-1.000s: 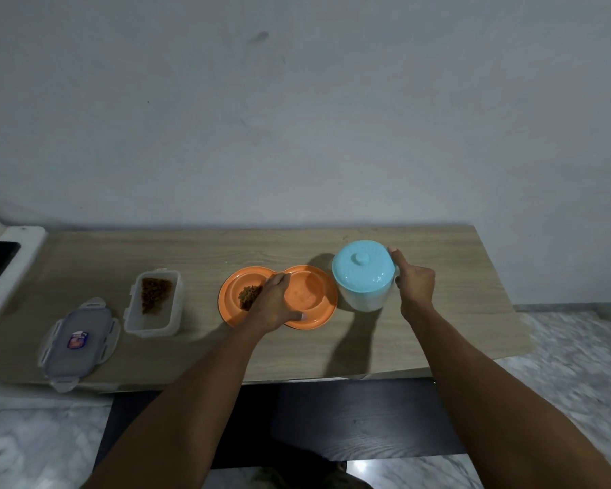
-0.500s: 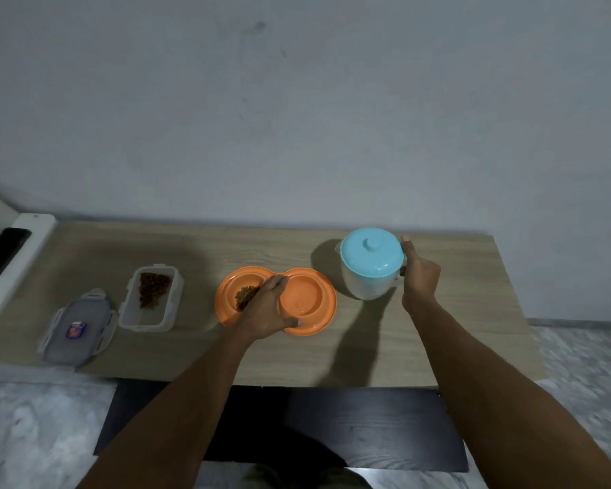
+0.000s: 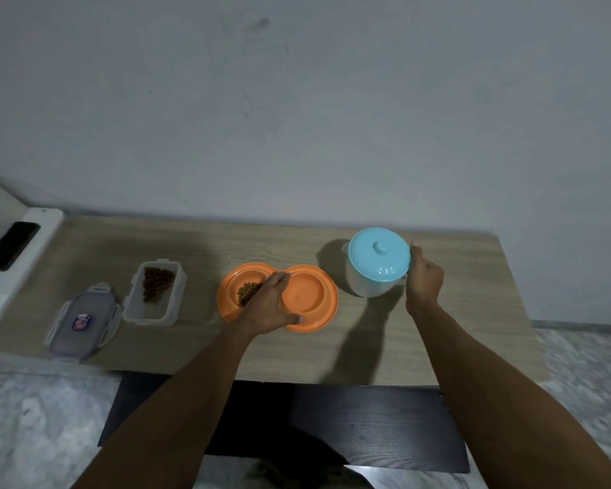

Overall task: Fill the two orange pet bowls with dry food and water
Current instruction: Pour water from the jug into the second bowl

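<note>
My right hand (image 3: pixel 424 282), clamped on the jug (image 3: pixel 376 264), has shifted it clear to the right of the orange bowls (image 3: pixel 309 294), which my left hand (image 3: pixel 267 305) grips at the middle; the water side looks dry.

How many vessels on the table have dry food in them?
2. The clear container, left of the bowls, and the left orange bowl, partly covered by the left hand. The right orange bowl shows none; the lidded jug hides its contents.
</note>
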